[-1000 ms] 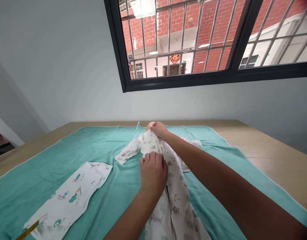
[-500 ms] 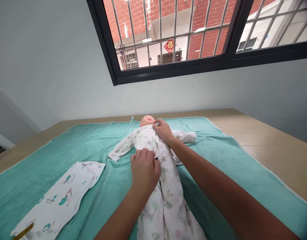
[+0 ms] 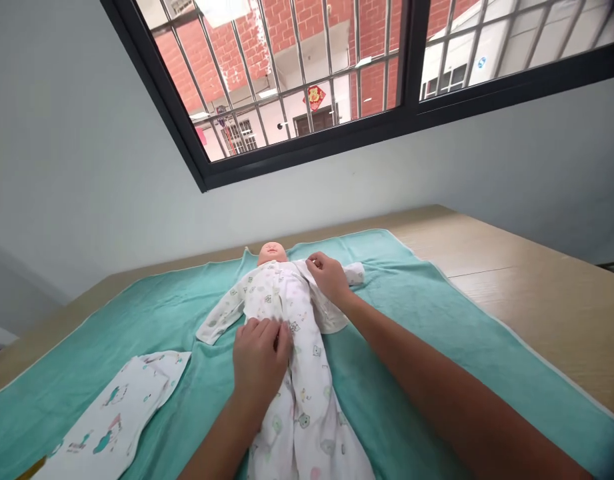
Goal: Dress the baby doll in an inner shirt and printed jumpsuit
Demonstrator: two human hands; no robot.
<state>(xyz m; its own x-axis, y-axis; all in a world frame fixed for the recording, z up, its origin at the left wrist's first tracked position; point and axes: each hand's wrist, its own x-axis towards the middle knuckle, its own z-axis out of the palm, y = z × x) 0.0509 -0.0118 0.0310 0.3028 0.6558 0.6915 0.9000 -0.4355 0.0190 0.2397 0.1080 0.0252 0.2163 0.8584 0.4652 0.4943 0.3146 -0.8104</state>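
Observation:
A baby doll (image 3: 273,253) lies on its back, dressed in a white printed baby shirt (image 3: 261,291) with the sleeves spread out. White printed baby trousers (image 3: 309,393) cover its legs and reach high over its middle. My left hand (image 3: 261,357) is closed at the shirt's lower edge, fingers curled into the cloth; the fingertips are partly hidden. Near the doll's shoulder on the right, my right hand (image 3: 328,275) pinches the shirt's front panel. That panel spreads to the right, beneath my wrist.
A teal blanket (image 3: 161,303) lies under everything on a wooden table (image 3: 501,270). Another white printed baby garment (image 3: 109,417) lies folded flat at the left. Behind the table stands a grey wall (image 3: 347,183) with a dark-framed barred window (image 3: 307,148).
My right hand has moved from the doll's neckline out toward the shoulder on the right, with the shirt panel. My left hand stays at the shirt's lower edge. The camera view has shifted and tilted.

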